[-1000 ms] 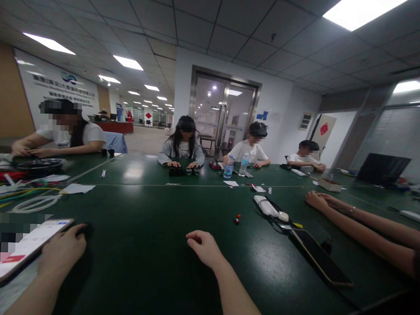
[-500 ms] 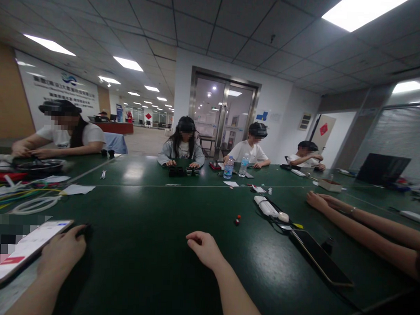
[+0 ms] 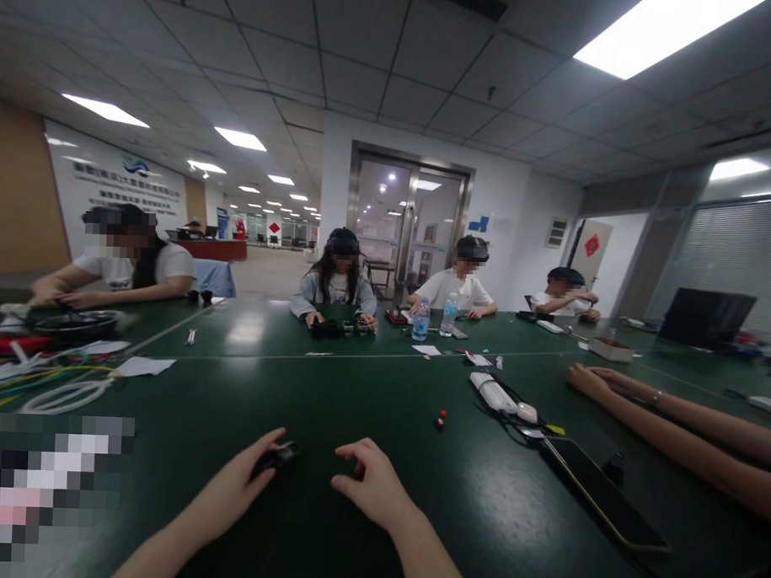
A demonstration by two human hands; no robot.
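Observation:
My left hand (image 3: 236,482) is closed on a small dark object (image 3: 278,457), which looks black with a paler patch; motion blurs it, so its kind does not show. It is just above the green table (image 3: 230,402), in front of me. Across a short gap, my right hand (image 3: 372,484) has its thumb and fingers apart and curved towards that object, with nothing in them. Beyond and to the right of my right hand stands a tiny dark bottle with a red cap (image 3: 442,420).
On the right lie a black phone (image 3: 599,490), a white power strip (image 3: 494,392) with cables, and another person's forearms (image 3: 672,425). Coiled cables (image 3: 72,392) and paper (image 3: 146,366) are on the left. Water bottles (image 3: 421,321) stand farther back, where several people sit.
My left hand has moved right from beside the phone at the left, carrying the small dark object towards my right hand. My right hand's fingers have spread apart. The view has tilted up slightly.

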